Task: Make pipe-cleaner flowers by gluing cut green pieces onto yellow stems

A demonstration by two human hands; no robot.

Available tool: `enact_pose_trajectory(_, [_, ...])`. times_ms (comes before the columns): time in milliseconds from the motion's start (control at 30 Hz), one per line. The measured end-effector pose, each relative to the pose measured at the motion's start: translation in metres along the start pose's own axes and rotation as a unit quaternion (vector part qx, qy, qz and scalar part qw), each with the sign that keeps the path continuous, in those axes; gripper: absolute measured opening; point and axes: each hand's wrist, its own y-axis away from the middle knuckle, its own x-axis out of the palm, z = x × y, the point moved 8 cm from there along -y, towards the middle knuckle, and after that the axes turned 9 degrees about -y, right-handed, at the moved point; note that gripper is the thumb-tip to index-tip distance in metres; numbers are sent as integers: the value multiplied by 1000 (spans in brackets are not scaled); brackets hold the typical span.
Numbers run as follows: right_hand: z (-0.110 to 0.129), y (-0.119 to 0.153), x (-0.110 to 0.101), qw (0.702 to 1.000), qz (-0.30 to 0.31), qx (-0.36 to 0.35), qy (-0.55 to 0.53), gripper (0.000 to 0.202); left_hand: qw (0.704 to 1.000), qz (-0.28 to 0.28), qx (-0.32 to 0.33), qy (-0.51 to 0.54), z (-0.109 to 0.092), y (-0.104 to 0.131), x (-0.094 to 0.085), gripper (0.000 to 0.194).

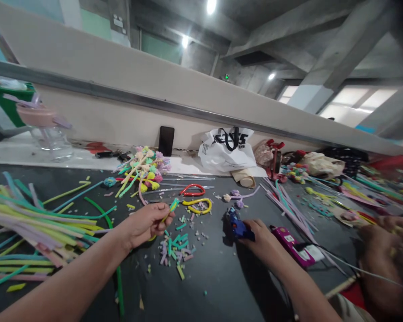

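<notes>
My left hand (159, 218) is closed around a small bundle of green and yellow stem pieces (173, 206), held above the dark table (218, 286). To the right, my right hand (255, 232) grips a dark blue tool (239, 227) whose details are too small to tell. Between and below my hands lie cut green, lilac and pink pieces (177, 246). Just beyond them are red-handled (193, 190) and yellow-handled (199, 205) looped tools. A lilac flower stem (238, 197) rests beyond the blue tool.
Long fuzzy stems (36, 223) cover the left side. Behind stand a flower bunch (146, 167), a phone (166, 141), a clear cup (50, 138) and a white bag (226, 150). A purple power strip (295, 246) lies right, near another person's hands (386, 255).
</notes>
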Motion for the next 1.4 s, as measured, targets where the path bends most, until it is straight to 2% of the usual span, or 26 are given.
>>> enact_pose_trajectory(100, [1, 1, -2, 1000, -10, 0, 12, 36, 1000, 2, 2, -7, 2, -1, 0, 21])
enact_pose_trajectory(167, [18, 3, -5, 999, -32, -2, 18, 33, 1000, 6, 3, -9, 3, -2, -2, 21])
enact_pose_trajectory(233, [55, 5, -1, 998, -45, -32, 9, 28, 1000, 10, 1, -10, 5, -4, -3, 21])
enact_pose_trajectory(267, [81, 6, 5, 996, -35, -74, -18, 25, 1000, 10, 0, -10, 5, -4, -4, 21])
enact_pose_trajectory(367, [156, 6, 40, 981, 54, -176, -67, 24, 1000, 7, -2, -13, 7, -4, -5, 21])
enact_pose_trajectory(400, [172, 3, 50, 979, 68, -185, -60, 23, 1000, 6, -2, -15, 7, -3, -4, 20])
enact_pose_trajectory(467, [188, -7, 66, 983, 69, -172, -16, 22, 1000, 6, 0, -19, 7, -3, -3, 20])
enact_pose_trajectory(600, [182, -28, 83, 987, 62, -144, 27, 16, 1000, 7, -5, -23, 8, -3, -3, 21])
enact_pose_trajectory(700, [172, -34, 87, 987, 57, -142, -40, 16, 1000, 3, -17, -17, 9, -4, -3, 23])
enact_pose_trajectory(800, [162, -36, 87, 982, 42, -121, -138, 20, 1000, 4, -2, -9, 6, -4, 0, 23])
enact_pose_trajectory(867, [155, -37, 89, 965, 49, -93, -241, 25, 1000, 3, 2, -8, 5, -4, 2, 22])
enact_pose_trajectory(933, [148, -39, 93, 928, 72, -47, -364, 27, 1000, 0, -2, -9, 6, -4, 3, 21])
enact_pose_trajectory(1000, [141, -40, 97, 895, 85, -1, -438, 21, 1000, -5, -5, -14, 8, -5, 3, 21])
enact_pose_trajectory(1167, [128, -44, 93, 868, 81, 60, -486, 8, 999, -31, -6, -39, 11, -8, 0, 23])
enact_pose_trajectory(1300, [128, -44, 80, 871, 61, 45, -485, 4, 998, -38, -6, -44, 12, -8, 0, 24])
enact_pose_trajectory(1400, [132, -41, 73, 852, 56, 37, -519, 5, 998, -33, -11, -50, 13, -7, 3, 25])
